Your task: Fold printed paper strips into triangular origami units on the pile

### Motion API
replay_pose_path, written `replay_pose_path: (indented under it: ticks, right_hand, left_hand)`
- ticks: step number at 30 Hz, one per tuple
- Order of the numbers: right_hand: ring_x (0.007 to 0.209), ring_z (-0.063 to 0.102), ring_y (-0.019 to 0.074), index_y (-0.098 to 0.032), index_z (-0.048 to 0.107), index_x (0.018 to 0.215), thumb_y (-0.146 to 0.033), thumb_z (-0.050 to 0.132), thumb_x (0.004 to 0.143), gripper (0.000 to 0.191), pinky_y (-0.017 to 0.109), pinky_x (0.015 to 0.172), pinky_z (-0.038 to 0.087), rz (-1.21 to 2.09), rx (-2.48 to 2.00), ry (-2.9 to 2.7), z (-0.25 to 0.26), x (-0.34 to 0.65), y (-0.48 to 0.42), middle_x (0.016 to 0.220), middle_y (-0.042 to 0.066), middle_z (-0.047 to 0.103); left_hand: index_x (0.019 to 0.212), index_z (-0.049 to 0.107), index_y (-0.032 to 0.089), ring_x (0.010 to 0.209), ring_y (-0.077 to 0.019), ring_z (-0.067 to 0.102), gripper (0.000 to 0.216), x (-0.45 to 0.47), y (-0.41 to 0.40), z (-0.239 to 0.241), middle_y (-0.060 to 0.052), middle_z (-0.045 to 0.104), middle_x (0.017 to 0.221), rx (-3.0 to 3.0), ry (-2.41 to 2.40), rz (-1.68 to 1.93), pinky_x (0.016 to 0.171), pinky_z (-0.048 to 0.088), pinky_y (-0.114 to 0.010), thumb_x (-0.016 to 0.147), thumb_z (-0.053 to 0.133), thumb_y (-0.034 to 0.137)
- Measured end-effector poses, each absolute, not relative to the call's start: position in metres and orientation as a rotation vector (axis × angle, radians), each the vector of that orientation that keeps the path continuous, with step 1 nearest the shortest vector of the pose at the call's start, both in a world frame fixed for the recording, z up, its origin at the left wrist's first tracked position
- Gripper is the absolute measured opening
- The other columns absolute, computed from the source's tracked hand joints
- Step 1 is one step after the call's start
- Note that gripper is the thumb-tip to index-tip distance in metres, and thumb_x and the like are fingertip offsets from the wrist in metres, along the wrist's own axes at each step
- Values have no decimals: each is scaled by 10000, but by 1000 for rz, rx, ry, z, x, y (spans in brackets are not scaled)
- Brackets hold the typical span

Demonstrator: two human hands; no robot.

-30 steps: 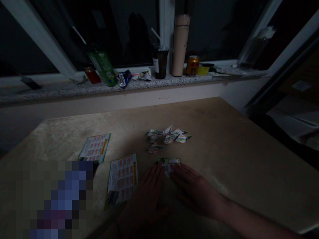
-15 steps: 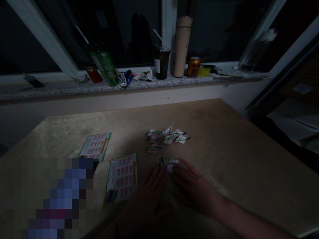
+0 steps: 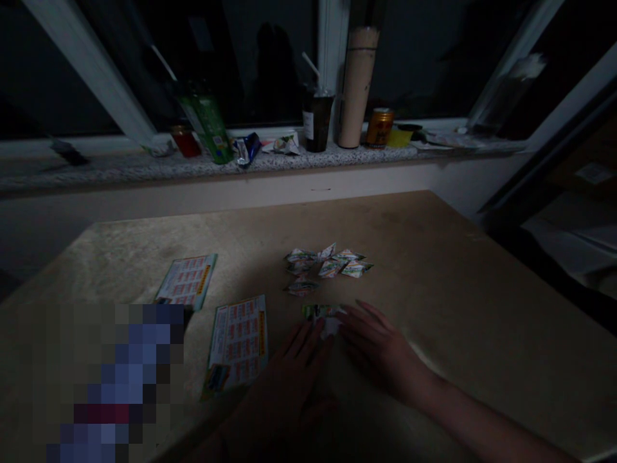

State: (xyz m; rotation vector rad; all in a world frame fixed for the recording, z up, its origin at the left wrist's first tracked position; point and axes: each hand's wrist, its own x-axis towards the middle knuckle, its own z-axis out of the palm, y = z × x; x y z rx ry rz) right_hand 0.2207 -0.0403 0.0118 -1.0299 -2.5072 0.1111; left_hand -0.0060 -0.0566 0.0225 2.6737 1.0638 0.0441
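Observation:
My left hand [image 3: 289,379] and my right hand [image 3: 380,350] lie flat on the tan table [image 3: 457,289], fingers stretched out and pressing on a small printed paper piece [image 3: 322,318] between the fingertips. The paper looks partly folded, with a white flap showing. Just beyond it sits a cluster of several small folded paper pieces [image 3: 325,265]. Left of my left hand lies a printed leaflet [image 3: 236,344], with a second leaflet [image 3: 187,281] farther left.
A stone windowsill [image 3: 120,168] runs along the back with a green bottle [image 3: 205,125], a dark cup with a straw [image 3: 317,116], a tall beige flask [image 3: 355,87], a can [image 3: 379,127] and wrappers. The room is dim. A blurred patch covers the lower left.
My right hand's fingers have slid up over the right part of the small paper, which now shows less of its printed strip. The left hand has barely moved.

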Motion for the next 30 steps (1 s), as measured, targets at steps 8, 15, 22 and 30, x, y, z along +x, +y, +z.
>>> replay_pose_path:
  ticks: [8,15,22,30]
  right_hand:
    - [1187,456,233,-194,613,1086,-154,453,877,266,518,1006,342,-31,-1122,-2451,20,221,-39,1203,57,591]
    - [1178,460,240,-198,606,1098,-170,455,882,265,522,1007,331,-44,-1191,-2449,19,224,-39,1238,40,567]
    - [1148,484,235,-213,603,1109,-178,454,883,274,513,1000,338,-50,-1240,-2413,18,225,-38,1213,40,585]
    - [1111,516,234,-186,596,1110,-195,461,885,263,512,1007,326,-48,-1244,-2407,16,225,-37,1157,55,620]
  left_hand:
    - [1424,144,199,1350,-305,69,718,-7,-56,20,-84,95,1497,2677,1055,63,1070,191,-470,851,440,515]
    - [1424,144,208,1350,-304,77,729,-6,-57,21,-92,125,1492,2669,1077,53,1065,203,-477,841,461,510]
    - [1420,158,206,1349,-310,75,726,-7,-57,21,-95,107,1494,2678,1053,97,1059,212,-489,838,470,507]
    - [1419,167,227,1343,-318,106,730,-7,-57,18,-87,109,1495,2651,1079,99,1048,235,-486,828,488,513]
